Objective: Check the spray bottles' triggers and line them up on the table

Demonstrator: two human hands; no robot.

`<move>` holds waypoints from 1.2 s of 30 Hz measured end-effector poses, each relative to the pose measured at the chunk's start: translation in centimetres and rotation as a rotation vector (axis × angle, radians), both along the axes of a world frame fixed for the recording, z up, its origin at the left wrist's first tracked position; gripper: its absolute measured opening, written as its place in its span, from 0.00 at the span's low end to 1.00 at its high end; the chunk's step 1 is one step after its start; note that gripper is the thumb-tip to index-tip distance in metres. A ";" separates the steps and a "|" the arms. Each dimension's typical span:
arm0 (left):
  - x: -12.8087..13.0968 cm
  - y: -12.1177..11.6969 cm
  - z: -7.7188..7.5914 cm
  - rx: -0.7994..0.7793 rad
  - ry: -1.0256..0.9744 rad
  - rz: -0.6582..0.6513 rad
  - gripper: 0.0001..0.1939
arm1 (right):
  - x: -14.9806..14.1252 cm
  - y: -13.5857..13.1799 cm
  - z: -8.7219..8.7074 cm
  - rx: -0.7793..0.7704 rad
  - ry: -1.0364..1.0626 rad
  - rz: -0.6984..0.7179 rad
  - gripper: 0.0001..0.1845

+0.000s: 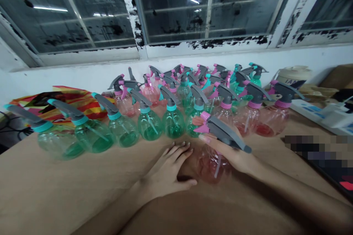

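Observation:
My right hand [226,152] is closed around the neck of a pink spray bottle [213,170] with a grey and pink trigger head, tilted slightly at the front of the group. A thin dip tube shows inside its clear body. Just left of it, my left hand [172,167] lies with fingers spread on the wooden table [110,187], holding nothing. Beyond my hands a row of spray bottles runs across the table: green ones such as the green spray bottle [174,123] at left and centre, pink ones such as the pink spray bottle [275,119] at right.
More pink and green spray bottles crowd behind, against the white wall [91,77] below the windows. A colourful plastic bag [82,99] lies at the back left. At right are a white tub [293,75], a white device [328,112] and a dark, partly blurred object [322,167].

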State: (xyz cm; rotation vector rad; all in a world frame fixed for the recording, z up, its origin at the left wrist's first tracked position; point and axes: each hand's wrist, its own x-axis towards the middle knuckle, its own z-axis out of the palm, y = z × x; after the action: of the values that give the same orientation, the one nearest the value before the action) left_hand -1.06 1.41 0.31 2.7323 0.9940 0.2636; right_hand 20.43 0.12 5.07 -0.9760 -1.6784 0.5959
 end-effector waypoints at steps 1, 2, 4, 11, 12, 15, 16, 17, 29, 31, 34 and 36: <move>0.0 0.0 0.0 0.004 0.007 -0.002 0.41 | 0.0 0.0 0.0 0.004 -0.003 0.000 0.09; 0.0 0.1 -0.1 0.009 0.015 -0.001 0.41 | 0.0 0.0 0.1 0.007 -0.002 0.001 0.10; 0.0 0.1 -0.1 0.013 0.031 0.003 0.41 | 0.0 0.0 0.1 0.009 0.005 0.008 0.10; -0.1 0.1 -0.1 0.026 0.025 -0.012 0.39 | 0.0 0.1 0.3 -0.032 0.052 0.121 0.10; -0.1 0.1 -0.1 0.029 0.025 -0.017 0.39 | 0.0 0.1 0.4 -0.016 0.046 0.113 0.10; -0.1 0.1 0.0 0.036 0.031 -0.025 0.37 | 0.1 0.2 0.4 0.002 0.009 0.080 0.06; -0.1 0.1 0.0 0.038 0.034 -0.026 0.36 | 0.1 0.2 0.4 -0.007 -0.006 0.074 0.06; -0.1 0.1 0.1 0.039 0.035 -0.027 0.36 | 0.1 0.3 0.4 -0.017 -0.018 0.063 0.06; -0.1 0.1 0.0 0.055 0.048 -0.022 0.38 | -0.1 0.0 0.6 -0.043 0.025 0.034 0.08; 0.0 0.1 0.1 0.052 0.052 -0.016 0.38 | -0.1 0.1 0.6 -0.044 0.023 0.049 0.07; 0.1 0.0 0.2 0.041 0.043 -0.012 0.37 | 0.0 0.1 0.3 -0.058 0.036 0.063 0.11; 0.1 -0.1 0.3 0.034 0.035 -0.012 0.37 | -0.1 0.1 0.1 -0.057 0.052 0.058 0.10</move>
State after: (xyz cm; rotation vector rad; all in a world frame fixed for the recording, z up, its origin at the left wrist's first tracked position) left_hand -0.96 1.35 0.59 2.7818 0.9910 0.2342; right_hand 20.37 0.18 5.20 -0.9470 -1.6556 0.7051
